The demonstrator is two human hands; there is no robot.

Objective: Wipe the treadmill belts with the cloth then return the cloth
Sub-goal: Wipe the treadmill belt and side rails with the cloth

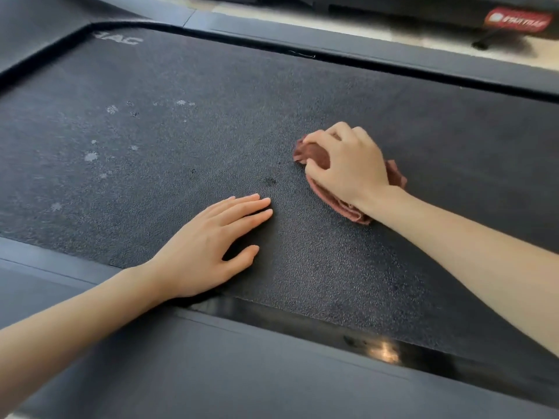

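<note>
I see the cloth (pixel 318 156), a reddish-brown rag bunched into folds, lying on the right half of the treadmill belt (pixel 181 131). Its long axis runs from far left to near right, with frayed edges poking out on both sides of my grip. My right hand (pixel 344 164) is clamped on it from above, fingers curled over the far end, wrist angled back to the near right. My left hand (pixel 208 246) lies flat on the belt just left of the cloth, fingers straight and together, pointing right, thumb apart. The belt is dark and grainy, with pale spots (pixel 90 156) at its left. A smooth side rail (pixel 211 373) runs along the near edge, and a red label (pixel 517 21) sits far right.
</note>
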